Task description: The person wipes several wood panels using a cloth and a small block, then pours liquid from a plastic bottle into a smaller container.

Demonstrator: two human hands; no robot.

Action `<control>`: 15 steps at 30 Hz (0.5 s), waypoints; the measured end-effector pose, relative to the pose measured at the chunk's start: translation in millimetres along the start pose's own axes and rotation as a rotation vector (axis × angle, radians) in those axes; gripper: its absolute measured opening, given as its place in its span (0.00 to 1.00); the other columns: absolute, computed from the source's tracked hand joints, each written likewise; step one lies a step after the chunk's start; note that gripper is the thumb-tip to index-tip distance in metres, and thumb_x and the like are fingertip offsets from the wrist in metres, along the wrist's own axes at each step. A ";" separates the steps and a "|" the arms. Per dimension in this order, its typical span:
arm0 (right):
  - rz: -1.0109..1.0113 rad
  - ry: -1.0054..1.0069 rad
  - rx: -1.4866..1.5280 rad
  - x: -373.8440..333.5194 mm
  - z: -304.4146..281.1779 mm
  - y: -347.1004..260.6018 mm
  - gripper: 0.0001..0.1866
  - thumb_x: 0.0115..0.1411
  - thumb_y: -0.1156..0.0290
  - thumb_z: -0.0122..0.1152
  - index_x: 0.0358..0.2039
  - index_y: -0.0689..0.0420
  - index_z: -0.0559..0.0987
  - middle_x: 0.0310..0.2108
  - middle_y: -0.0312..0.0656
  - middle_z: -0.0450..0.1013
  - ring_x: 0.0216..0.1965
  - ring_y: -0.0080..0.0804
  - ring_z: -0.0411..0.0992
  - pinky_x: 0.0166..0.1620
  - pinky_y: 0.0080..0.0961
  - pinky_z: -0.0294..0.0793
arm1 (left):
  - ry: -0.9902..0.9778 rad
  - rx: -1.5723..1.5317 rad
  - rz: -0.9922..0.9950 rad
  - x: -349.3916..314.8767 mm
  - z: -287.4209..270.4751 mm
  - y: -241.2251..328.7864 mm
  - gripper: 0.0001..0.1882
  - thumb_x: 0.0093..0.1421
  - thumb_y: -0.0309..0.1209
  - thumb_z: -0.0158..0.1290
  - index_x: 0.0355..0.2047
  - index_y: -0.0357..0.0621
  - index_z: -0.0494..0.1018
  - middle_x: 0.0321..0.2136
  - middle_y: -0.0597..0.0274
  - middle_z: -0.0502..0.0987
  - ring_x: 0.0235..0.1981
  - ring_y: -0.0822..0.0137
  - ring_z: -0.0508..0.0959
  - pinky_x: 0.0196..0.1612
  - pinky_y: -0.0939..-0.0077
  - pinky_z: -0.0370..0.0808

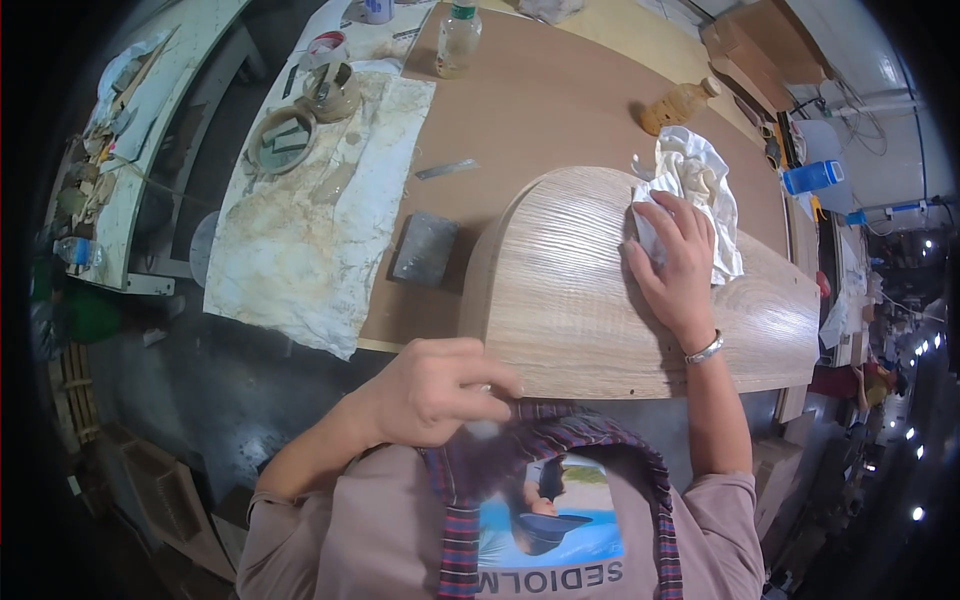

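A wood-grain panel (570,290) with a rounded left corner lies in front of me on the workbench. My right hand (678,255) presses a crumpled white cloth (700,175) against its top face, fingers bent over the cloth. Close to the panel's near left edge, my left hand (440,395) is closed, its fingers curled. Something small and pale shows beneath those fingers, too hidden to name. A grey rectangular block (426,249) sits just left of the panel, and a thin metal strip (446,169) lies beyond it.
A stained white sheet (300,250) covers the bench's left part, bearing a round dish (281,140) and a jar (331,92). Farther back stand a clear bottle (459,42) and a bottle of yellowish-brown liquid (678,106). A cardboard box (765,50) is at the far right.
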State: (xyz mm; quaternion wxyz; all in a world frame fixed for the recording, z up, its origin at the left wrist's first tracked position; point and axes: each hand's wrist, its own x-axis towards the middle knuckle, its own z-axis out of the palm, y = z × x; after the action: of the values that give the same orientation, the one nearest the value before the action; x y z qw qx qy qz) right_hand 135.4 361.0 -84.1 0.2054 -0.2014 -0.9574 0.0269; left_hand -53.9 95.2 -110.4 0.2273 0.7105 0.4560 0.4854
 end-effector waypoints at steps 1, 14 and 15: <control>-0.002 0.009 0.004 -0.5 0.0 0.5 0.21 0.52 0.66 0.68 0.48 0.55 0.79 0.52 0.46 0.72 0.54 0.47 0.69 0.60 0.43 0.61 | -0.031 -0.054 -0.047 -3.4 -3.0 1.1 0.17 0.46 0.15 0.55 0.34 0.45 0.84 0.38 0.61 0.83 0.29 0.62 0.77 0.31 0.72 0.74; 0.006 0.018 0.009 3.8 1.3 -1.4 0.20 0.53 0.68 0.66 0.48 0.54 0.79 0.52 0.46 0.73 0.55 0.47 0.69 0.62 0.43 0.60 | -0.032 -0.549 -0.301 -36.0 -18.6 5.0 0.18 0.52 0.18 0.61 0.45 0.37 0.81 0.50 0.52 0.79 0.48 0.57 0.80 0.48 0.70 0.77; 0.000 0.021 0.015 4.2 2.3 -1.6 0.20 0.53 0.68 0.66 0.48 0.54 0.79 0.52 0.46 0.73 0.55 0.47 0.69 0.62 0.43 0.60 | -0.038 -0.557 -0.315 -38.3 -20.2 4.4 0.18 0.52 0.20 0.63 0.45 0.37 0.81 0.49 0.52 0.79 0.48 0.57 0.80 0.49 0.70 0.77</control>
State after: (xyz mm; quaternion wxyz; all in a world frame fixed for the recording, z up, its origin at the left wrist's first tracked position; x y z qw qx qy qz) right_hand 130.3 361.2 -84.4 0.2171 -0.2001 -0.9549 0.0317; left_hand -74.4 57.4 -116.9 0.4939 0.5505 0.4058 0.5370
